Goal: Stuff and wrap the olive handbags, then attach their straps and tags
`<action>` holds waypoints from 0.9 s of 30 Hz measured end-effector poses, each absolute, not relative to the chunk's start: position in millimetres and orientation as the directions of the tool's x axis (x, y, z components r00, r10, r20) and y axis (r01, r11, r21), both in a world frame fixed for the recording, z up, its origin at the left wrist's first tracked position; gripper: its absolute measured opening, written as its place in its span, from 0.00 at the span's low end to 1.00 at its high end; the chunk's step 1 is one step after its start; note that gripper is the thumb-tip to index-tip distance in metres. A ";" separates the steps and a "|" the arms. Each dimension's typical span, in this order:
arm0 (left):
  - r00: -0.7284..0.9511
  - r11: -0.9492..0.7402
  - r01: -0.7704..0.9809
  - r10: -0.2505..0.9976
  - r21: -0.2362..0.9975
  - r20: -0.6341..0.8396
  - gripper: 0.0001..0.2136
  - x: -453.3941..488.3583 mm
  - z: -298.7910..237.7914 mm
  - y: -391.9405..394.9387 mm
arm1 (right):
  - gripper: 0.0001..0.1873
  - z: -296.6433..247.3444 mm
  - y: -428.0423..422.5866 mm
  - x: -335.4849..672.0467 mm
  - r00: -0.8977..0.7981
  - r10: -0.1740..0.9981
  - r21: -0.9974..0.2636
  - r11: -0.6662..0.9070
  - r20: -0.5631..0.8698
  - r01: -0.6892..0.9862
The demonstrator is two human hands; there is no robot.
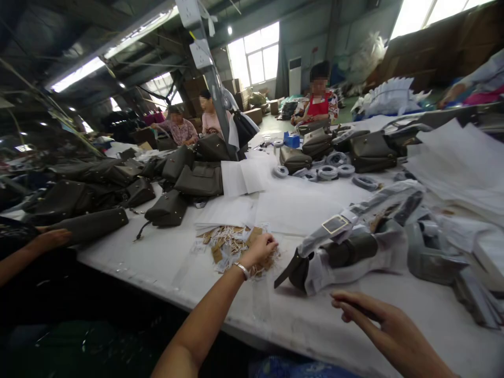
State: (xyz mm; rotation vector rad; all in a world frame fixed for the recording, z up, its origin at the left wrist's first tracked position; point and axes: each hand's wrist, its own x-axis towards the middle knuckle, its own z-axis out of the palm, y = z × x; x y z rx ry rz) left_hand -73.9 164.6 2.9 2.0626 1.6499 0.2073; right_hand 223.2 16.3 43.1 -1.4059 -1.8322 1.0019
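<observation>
My left hand (258,250), with a bracelet at the wrist, reaches over a pile of small brown tags with pale strings (218,254) on the white table. Its fingers are pinched together at the pile's right side; whatever is between them is too small to make out. Over the table's front edge hovers my right hand (380,320), fingers stretched out and thumb apart, holding nothing visible. Beyond it lies a dark handbag (350,251) partly wrapped in white sheeting. Its strap, wrapped in clear film, carries a gold buckle (335,224).
White sheets (299,210) lie behind the tags. Dark bags (200,178) crowd the left, near another person's hand (53,239). Coiled wrapped straps (327,172) and more bags (372,151) stand farther back. More white sheets (460,163) are stacked right. Several people sit across the table.
</observation>
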 end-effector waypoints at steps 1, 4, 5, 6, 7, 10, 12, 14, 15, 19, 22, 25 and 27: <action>0.262 -0.160 0.871 0.951 0.464 -0.165 0.12 -75.1 5.1 164.2 | 0.20 44.9 16.2 219.9 -0.249 0.968 -0.855 0.149 0.025 0.497; 0.268 -0.171 0.870 0.951 0.462 -0.152 0.13 -70.3 3.6 158.8 | 0.20 50.5 17.9 207.1 -0.278 0.960 -0.870 0.167 0.036 0.464; 0.267 -0.168 0.873 0.950 0.459 -0.161 0.13 -66.9 0.6 156.2 | 0.20 52.3 18.5 202.5 -0.296 0.954 -0.874 0.176 0.039 0.452; 0.264 -0.160 0.875 0.949 0.458 -0.173 0.12 -63.5 -3.2 153.9 | 0.20 54.0 18.9 198.2 -0.316 0.948 -0.877 0.188 0.044 0.442; 0.259 -0.149 0.875 0.948 0.461 -0.185 0.12 -60.7 -7.2 151.9 | 0.19 55.5 19.0 194.5 -0.334 0.941 -0.879 0.200 0.050 0.433; 0.253 -0.115 0.849 0.946 0.516 -0.204 0.12 -59.4 -14.9 150.0 | 0.19 57.6 18.1 189.0 -0.367 0.929 -0.879 0.221 0.056 0.423; 0.259 -0.099 0.802 0.946 0.589 -0.194 0.12 -65.2 -12.8 151.9 | 0.19 56.9 17.4 189.2 -0.375 0.925 -0.878 0.222 0.053 0.423; 0.262 -0.087 0.730 0.952 0.678 -0.160 0.11 -74.2 -3.6 155.1 | 0.18 55.3 17.5 190.0 -0.380 0.924 -0.880 0.221 0.051 0.420; 0.259 -0.083 0.683 0.956 0.726 -0.135 0.11 -79.1 3.5 156.6 | 0.18 54.6 18.2 189.9 -0.377 0.925 -0.882 0.220 0.052 0.417; 0.237 -0.098 0.450 0.971 0.888 -0.013 0.11 -94.4 44.4 158.4 | 0.17 55.8 25.8 182.5 -0.343 0.936 -0.894 0.219 0.079 0.390; 0.230 -0.125 0.279 0.971 0.952 0.060 0.16 -98.0 81.2 154.2 | 0.16 62.5 36.6 170.8 -0.342 0.931 -0.904 0.251 0.128 0.345; 0.244 -0.127 0.137 0.965 0.982 0.091 0.20 -94.4 115.2 146.3 | 0.17 71.4 49.7 156.3 -0.292 0.938 -0.926 0.268 0.187 0.268; 0.261 -0.114 0.064 0.961 0.991 0.094 0.22 -88.4 133.4 139.4 | 0.21 76.9 57.9 145.3 -0.254 0.944 -0.957 0.254 0.212 0.143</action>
